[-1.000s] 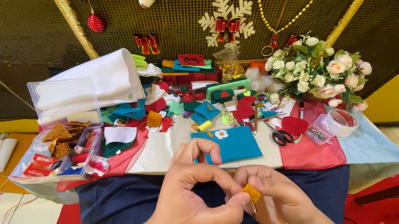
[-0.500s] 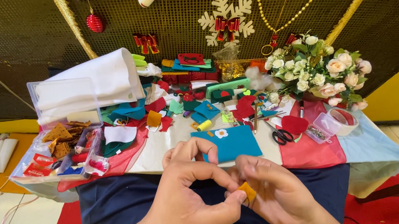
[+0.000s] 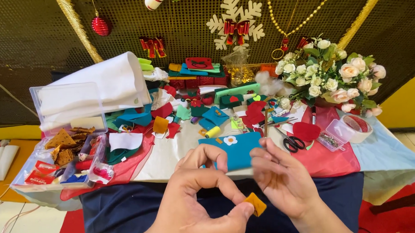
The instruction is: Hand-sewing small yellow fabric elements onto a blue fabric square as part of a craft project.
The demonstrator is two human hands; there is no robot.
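- Felt piece (image 3: pixel 255 204): small, mustard-orange, roughly square, tilted like a diamond.
- Left hand (image 3: pixel 196 199): grip pinching the felt piece's edge between thumb and forefinger.
- Right hand (image 3: pixel 283 182): fingers loosely spread, blurred, just beside it.

Two hands: the left hand (image 3: pixel 192 204) and the right hand (image 3: pixel 283 182), both below the teal felt sheet (image 3: pixel 236 147). One small orange felt piece (image 3: pixel 255 204) is pinched at the left fingertips. One pair of scissors (image 3: pixel 289 143) and one tape roll (image 3: pixel 357 127) lie right of the sheet. One clear plastic box (image 3: pixel 68 135) stands left of it, one flower bouquet (image 3: pixel 335 77) up to its right, one snowflake ornament (image 3: pixel 235 21) and one red bauble (image 3: pixel 100 25) above.
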